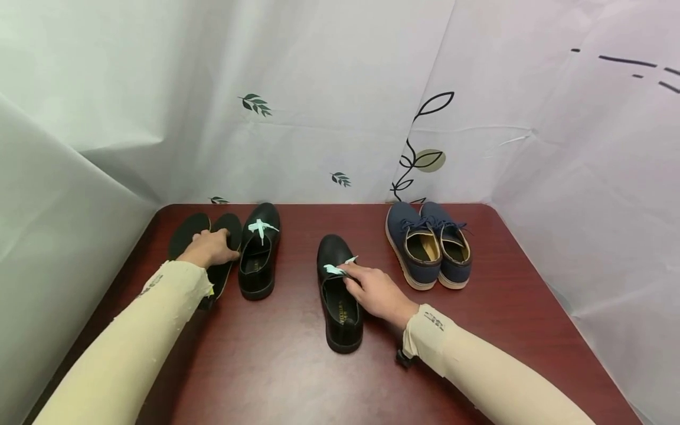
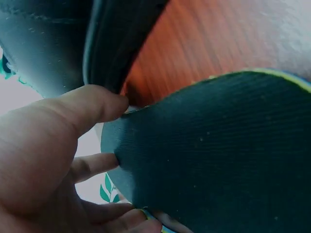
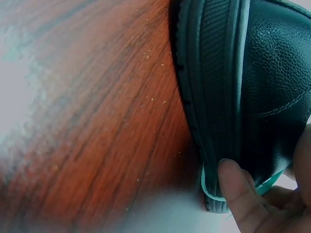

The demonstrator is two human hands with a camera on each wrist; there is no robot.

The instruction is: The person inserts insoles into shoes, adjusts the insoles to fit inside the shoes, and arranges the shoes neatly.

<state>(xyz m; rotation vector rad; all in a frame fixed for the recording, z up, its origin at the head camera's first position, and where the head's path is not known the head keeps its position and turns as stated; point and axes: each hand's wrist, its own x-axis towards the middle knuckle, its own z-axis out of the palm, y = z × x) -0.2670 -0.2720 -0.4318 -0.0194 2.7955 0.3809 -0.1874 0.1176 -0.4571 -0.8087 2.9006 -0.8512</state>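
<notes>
My left hand [image 1: 211,247] is over a pair of dark insoles [image 1: 186,231] at the table's left. In the left wrist view its thumb lies on the edge of the nearer insole [image 2: 204,145], with a forefinger against the tip; the other fingers are partly hidden beneath. Beside it stands a black leather shoe [image 1: 258,279] with a mint lace bow. My right hand [image 1: 378,293] is at the front of the other black shoe [image 1: 344,336], pinching its mint shoelace [image 1: 333,270]. Seen from the right wrist, the lace [image 3: 277,180] passes behind the thumb, against the shoe's side.
A pair of navy lace-up shoes [image 1: 419,270] stands at the back right of the reddish-brown wooden table [image 1: 265,366]. White cloth [image 1: 319,71] with leaf prints hangs behind and along both sides. The black shoe at left stands close against the insoles.
</notes>
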